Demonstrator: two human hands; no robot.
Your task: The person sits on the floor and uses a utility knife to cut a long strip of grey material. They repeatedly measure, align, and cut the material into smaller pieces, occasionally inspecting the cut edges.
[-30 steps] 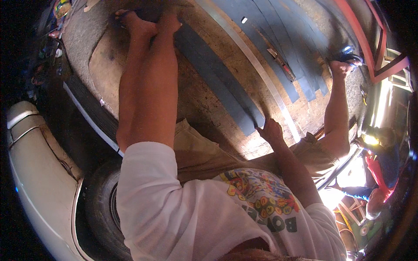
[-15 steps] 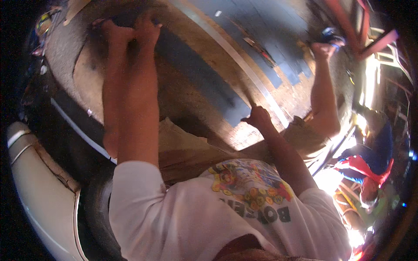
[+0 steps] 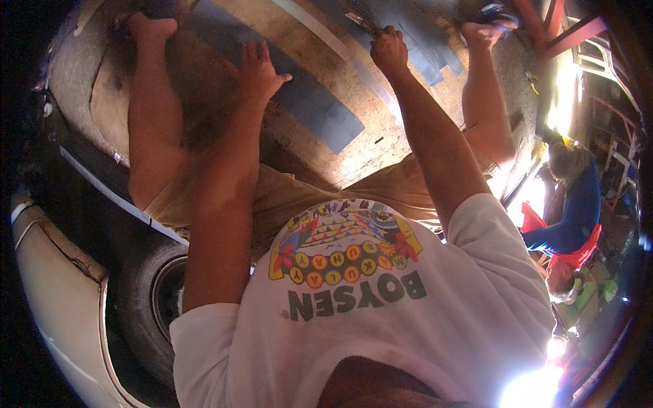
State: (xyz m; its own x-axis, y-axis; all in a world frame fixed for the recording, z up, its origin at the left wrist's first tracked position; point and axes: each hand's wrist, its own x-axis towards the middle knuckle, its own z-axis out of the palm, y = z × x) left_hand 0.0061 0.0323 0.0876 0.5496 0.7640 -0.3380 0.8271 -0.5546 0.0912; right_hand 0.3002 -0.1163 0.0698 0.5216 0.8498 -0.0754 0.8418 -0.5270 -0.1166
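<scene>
My left hand (image 3: 258,75) lies with fingers stretched and thumb spread on a dark grey strip of sheet (image 3: 323,112). To its right, my right hand (image 3: 390,51) is closed at the near end of a slim tool (image 3: 360,22), whose exact kind is too blurred to make out. A long pale straight strip (image 3: 323,32) runs diagonally between the two hands. Beyond the right hand, more dark grey sheet (image 3: 427,61) with cut-looking ends lies on the brown board (image 3: 360,160).
My bare legs (image 3: 153,102) frame the board. At the left stand a vehicle wheel (image 3: 163,292) and a pale body panel (image 3: 58,292). A red metal frame (image 3: 571,37) stands far right, a small yellow item (image 3: 532,83) near it. Another person in blue (image 3: 578,211) is at the right.
My left hand has come away from my left foot, back toward me onto the dark strip. My right hand has moved forward from the strip's near end to the slim tool and closed.
</scene>
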